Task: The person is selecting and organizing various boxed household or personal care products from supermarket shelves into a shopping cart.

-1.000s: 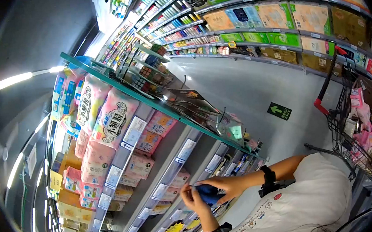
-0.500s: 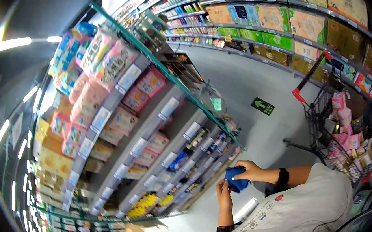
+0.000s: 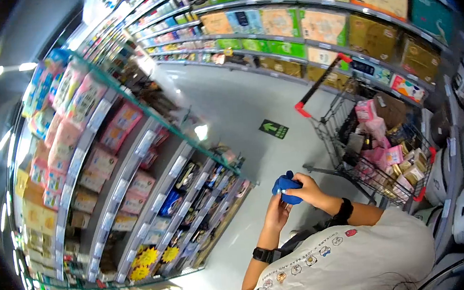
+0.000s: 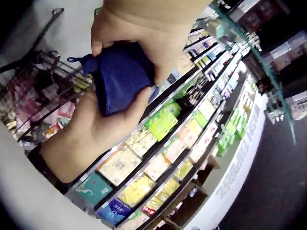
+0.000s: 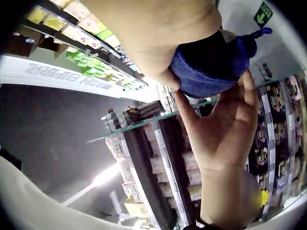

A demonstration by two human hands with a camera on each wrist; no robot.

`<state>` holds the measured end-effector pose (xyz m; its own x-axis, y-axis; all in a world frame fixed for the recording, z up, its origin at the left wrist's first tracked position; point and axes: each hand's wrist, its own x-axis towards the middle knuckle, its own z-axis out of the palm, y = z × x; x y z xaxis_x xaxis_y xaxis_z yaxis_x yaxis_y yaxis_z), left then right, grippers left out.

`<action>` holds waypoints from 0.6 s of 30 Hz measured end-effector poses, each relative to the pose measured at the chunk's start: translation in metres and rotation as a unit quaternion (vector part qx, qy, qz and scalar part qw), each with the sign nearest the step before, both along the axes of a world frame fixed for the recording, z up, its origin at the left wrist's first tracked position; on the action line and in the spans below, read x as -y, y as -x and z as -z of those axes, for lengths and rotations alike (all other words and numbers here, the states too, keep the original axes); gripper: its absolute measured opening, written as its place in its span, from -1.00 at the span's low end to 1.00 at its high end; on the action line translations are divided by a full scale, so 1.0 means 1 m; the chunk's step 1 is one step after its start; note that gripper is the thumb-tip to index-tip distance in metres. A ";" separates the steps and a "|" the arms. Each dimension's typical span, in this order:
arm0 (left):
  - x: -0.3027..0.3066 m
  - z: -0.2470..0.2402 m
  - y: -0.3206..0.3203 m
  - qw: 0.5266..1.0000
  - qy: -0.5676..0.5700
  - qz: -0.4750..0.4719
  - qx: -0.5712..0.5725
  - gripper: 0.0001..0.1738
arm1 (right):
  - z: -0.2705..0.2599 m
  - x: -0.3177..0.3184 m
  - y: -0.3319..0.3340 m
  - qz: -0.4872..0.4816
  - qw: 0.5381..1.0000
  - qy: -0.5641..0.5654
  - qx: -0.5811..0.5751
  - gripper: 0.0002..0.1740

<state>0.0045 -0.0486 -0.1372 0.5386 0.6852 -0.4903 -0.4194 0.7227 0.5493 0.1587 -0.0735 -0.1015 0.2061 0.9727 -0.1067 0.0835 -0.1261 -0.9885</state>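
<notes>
A small, soft blue cloth item (image 3: 286, 186) with a thin loop at one end is held between both hands in front of the shirt. The left hand (image 3: 276, 214) pinches its lower edge with thumb and fingertips, while the right hand (image 3: 312, 191) grips the other side, thumb on top. In the left wrist view the blue item (image 4: 123, 76) shows a dark fold or opening, with the right hand (image 4: 98, 127) beneath it. From the right wrist, the left hand's (image 5: 224, 122) thumb and fingers touch the item's (image 5: 196, 79) lower side; the fingertips are partly hidden.
A wire shopping cart (image 3: 326, 123) with mixed packages stands right of the hands. Packaged goods fill the shelf unit (image 3: 149, 146) at left and the long shelves (image 3: 288, 32) across the aisle. A green arrow sign (image 3: 273, 129) lies on the floor.
The view has swung, so the cart and floor sign appear further left and the left shelving has shifted. The hands now appear away from the shelf, still holding the blue item, which shows more plainly.
</notes>
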 end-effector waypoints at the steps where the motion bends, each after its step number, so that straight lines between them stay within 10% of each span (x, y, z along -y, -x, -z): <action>1: -0.001 0.002 -0.019 1.000 -0.005 0.022 -0.004 -0.53 | 0.005 0.004 -0.017 0.022 1.000 0.000 -0.009 -0.64; 18: 0.009 0.013 -0.318 0.957 -0.045 0.275 -0.079 -0.50 | 0.047 0.086 -0.287 0.216 0.896 0.031 -0.387 -0.30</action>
